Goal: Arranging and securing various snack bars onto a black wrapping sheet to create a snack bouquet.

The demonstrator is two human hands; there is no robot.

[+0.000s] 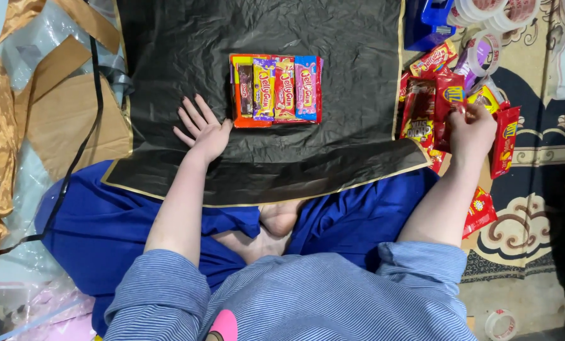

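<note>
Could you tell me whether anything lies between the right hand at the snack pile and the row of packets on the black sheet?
Nothing visible does. Bare black sheet lies between the right hand on the pile of snack packets and the row of packets.

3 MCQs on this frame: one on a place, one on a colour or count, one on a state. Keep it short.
1. Where does the row of snack packets lie?
A. on the black sheet
B. on the patterned carpet
C. in the lap

2. What colour edges the black sheet?
A. silver
B. gold
C. red

3. How is the left hand?
A. clenched in a fist
B. gripping a tape roll
C. flat, fingers spread

Key:
1 A, the packets sit side by side on the sheet's upper middle.
2 B, a thin gold line runs along its border.
3 C, it rests open on the sheet beside the packets, while the right hand reaches into the pile of red packets.
</note>
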